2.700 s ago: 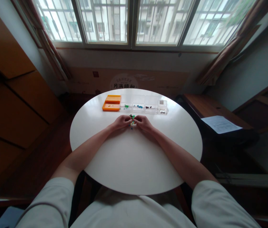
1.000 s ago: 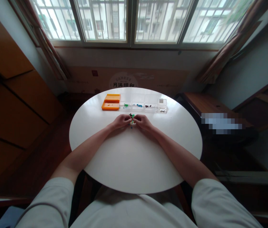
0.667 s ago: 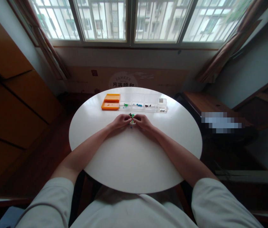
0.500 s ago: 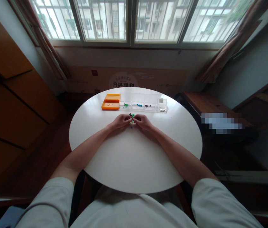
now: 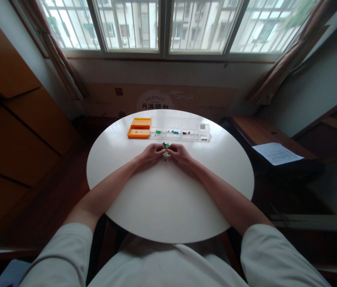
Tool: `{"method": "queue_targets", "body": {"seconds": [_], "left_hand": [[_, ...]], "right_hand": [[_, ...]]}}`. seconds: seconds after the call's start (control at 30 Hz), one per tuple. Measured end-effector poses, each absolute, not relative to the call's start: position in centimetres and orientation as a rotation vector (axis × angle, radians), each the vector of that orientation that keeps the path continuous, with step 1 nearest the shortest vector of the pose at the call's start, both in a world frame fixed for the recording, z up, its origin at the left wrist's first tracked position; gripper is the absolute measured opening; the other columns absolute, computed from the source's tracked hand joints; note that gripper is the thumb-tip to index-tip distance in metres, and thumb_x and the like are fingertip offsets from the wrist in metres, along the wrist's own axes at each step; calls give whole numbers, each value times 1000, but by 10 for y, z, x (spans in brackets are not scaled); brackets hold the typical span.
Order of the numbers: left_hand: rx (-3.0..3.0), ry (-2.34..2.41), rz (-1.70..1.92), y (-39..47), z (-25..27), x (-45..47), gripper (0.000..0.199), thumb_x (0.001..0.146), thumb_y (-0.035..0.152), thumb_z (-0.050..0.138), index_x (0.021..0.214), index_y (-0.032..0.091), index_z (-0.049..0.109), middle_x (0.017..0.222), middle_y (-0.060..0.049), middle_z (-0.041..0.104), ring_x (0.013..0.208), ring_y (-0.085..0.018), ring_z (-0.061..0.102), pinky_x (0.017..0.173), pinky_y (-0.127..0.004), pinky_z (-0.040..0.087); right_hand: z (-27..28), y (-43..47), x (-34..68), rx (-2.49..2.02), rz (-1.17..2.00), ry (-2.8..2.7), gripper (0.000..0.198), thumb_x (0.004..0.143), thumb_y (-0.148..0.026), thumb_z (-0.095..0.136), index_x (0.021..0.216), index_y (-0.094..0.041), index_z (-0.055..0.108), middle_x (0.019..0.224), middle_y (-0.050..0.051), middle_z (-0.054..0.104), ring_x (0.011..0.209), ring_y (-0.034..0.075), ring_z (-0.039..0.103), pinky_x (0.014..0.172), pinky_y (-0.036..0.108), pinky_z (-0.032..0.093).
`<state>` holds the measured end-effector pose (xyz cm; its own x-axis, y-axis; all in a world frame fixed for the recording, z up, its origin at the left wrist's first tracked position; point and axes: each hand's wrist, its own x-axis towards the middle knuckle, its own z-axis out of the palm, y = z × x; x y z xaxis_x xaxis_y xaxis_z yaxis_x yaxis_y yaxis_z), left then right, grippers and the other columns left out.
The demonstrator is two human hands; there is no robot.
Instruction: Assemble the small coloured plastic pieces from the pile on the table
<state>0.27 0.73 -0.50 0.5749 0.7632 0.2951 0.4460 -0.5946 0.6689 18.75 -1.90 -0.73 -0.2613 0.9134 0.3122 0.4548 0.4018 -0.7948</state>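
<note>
My left hand (image 5: 154,152) and my right hand (image 5: 178,152) meet over the middle of the white table, their fingers closed from both sides on a small toy-brick model (image 5: 166,153). Green, dark and cream parts of the model show between and beyond my fingertips, with a bit of blue at its near end. Its exact shape is too small to make out, and my fingers cover part of it. Just beyond my hands stands a clear compartment box (image 5: 176,138) with small green, blue, dark and white pieces in its sections.
An orange tray (image 5: 138,136) with a few tiny orange pieces joins the clear box on the left. The round white table (image 5: 168,199) has a curved edge close to my body. To the right, a sheet of paper (image 5: 276,153) lies on a wooden bench (image 5: 255,127).
</note>
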Motion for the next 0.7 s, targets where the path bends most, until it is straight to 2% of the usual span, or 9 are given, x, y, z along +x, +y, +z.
{"method": "queue_targets", "body": {"seconds": [0.7], "left_hand": [[2266,980,770,6,-3,3,35,80,43,50,70,11,60,60,2,51,58,-8,42,53,-19,30]], "right_hand": [[-8,-19,188,-1170,732,-1880,27,76,-36,56,77,-11,67,68,4,64,61,12,53,58,24,38]]}}
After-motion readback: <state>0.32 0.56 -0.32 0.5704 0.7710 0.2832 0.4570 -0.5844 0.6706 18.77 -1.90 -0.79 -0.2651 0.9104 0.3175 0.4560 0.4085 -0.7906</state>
